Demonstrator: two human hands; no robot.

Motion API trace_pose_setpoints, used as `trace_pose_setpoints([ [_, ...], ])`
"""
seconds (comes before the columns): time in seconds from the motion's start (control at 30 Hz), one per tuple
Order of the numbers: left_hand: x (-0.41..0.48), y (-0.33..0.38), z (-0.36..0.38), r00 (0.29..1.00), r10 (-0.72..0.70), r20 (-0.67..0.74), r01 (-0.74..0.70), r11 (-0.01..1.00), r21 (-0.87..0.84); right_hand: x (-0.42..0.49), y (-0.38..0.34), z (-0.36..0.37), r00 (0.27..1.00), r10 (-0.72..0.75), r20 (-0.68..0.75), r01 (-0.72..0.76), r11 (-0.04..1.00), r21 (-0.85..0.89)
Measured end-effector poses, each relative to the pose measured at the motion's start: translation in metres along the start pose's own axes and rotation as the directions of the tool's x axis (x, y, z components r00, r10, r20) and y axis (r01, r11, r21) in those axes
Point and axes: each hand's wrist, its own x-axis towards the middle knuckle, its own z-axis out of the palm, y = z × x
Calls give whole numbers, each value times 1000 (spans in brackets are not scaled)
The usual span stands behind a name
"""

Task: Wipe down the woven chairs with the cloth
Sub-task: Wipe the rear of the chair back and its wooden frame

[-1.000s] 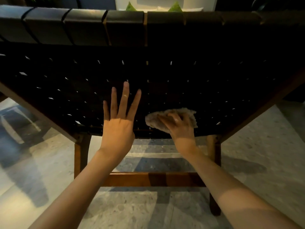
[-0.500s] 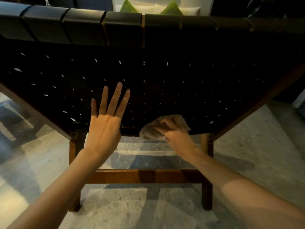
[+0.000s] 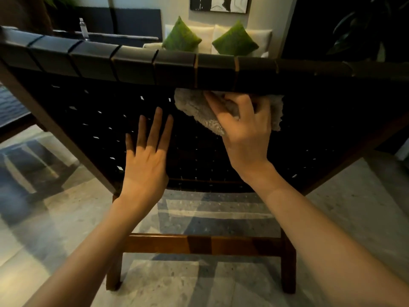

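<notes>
Cloth (image 3: 199, 111), gripped by curled fingers of my right hand (image 3: 245, 134), has moved from the woven chair (image 3: 88, 120) back's lower edge to just under its top rail (image 3: 177, 67), left hand (image 3: 146, 160) flat on the weave: one upstroke done.

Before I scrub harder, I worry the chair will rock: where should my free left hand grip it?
Grip the strap-wrapped top rail, left of the cloth, coming from this near side with fingers hooked over its top edge. It is a thick rounded bar a hand can likely close around, while the flat woven back under the left hand offers only a surface to press on.
</notes>
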Motion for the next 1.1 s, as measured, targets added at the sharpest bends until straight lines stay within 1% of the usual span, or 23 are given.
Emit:
trace_pose_setpoints([
  [0.07,-1,-4,1,1000,5,11,-5,1000,-1,-1,-4,7,999,40,-22,-40,999,19],
  [0.13,-1,-6,2,1000,14,2,-14,1000,1,-12,-4,17,1000,14,-4,-14,1000,-11],
  [0.2,-1,-6,4,1000,19,-6,-19,1000,2,-33,-3,23,991,-50,120,55,998,-35],
  [0.23,-2,-6,6,1000,21,-9,-21,1000,4,-48,-2,27,976,-74,204,77,997,-6],
  [0.3,-3,-6,10,1000,24,-11,-24,1000,13,-76,-1,34,915,-83,395,54,995,84],
  [0.33,-4,-7,12,1000,23,-7,-23,1000,17,-89,-2,38,882,-99,460,60,993,100],
  [0.43,-7,-10,22,1000,3,15,-3,1000,26,-116,-14,52,828,-147,542,139,989,56],
  [0.5,-9,-13,27,1000,-8,27,8,1000,31,-129,-22,62,774,-152,615,142,988,65],
  [0.6,-10,-18,33,999,-8,47,6,999,33,-156,-36,76,722,-134,678,129,990,58],
  [0.67,-11,-21,33,998,1,61,-4,999,45,-171,-42,84,657,-106,746,85,994,66],
  [0.7,-10,-23,31,998,4,64,-8,998,58,-171,-43,85,637,-89,766,69,996,59],
  [0.73,-10,-23,28,998,9,67,-14,998,69,-168,-43,86,577,-83,812,61,996,59],
  [0.77,-11,-24,25,997,18,70,-24,997,76,-166,-42,87,483,-97,870,75,995,69],
  [0.8,-12,-24,22,997,28,70,-33,996,78,-166,-39,89,364,-118,924,78,992,96],
  [0.83,-15,-23,19,997,30,69,-36,996,77,-164,-38,84,334,-117,935,44,993,108],
  [0.87,-19,-24,15,997,24,72,-29,997,74,-158,-38,76,359,-115,926,-7,992,126],
  [0.9,-23,-24,11,997,10,77,-15,998,67,-150,-39,64,410,-88,908,-103,984,142],
  [0.93,-28,-25,7,997,-8,83,3,998,56,-143,-42,50,442,-98,891,-172,966,192],
  [0.97,-32,-28,3,996,-27,87,23,999,44,-135,-47,36,498,-144,855,-162,953,255],
  [1.0,-36,-31,-1,995,-43,89,39,998,39,-127,-48,25,630,-203,749,-70,946,316],
  [1.03,-39,-34,-6,994,-57,92,54,998,39,-116,-46,15,761,-236,604,30,943,332],
  [1.07,-44,-38,-11,993,-73,95,69,997,41,-101,-44,9,857,-238,458,86,940,329],
  [1.1,-47,-44,-17,991,-90,95,86,995,39,-84,-41,4,915,-236,328,124,936,329],
])
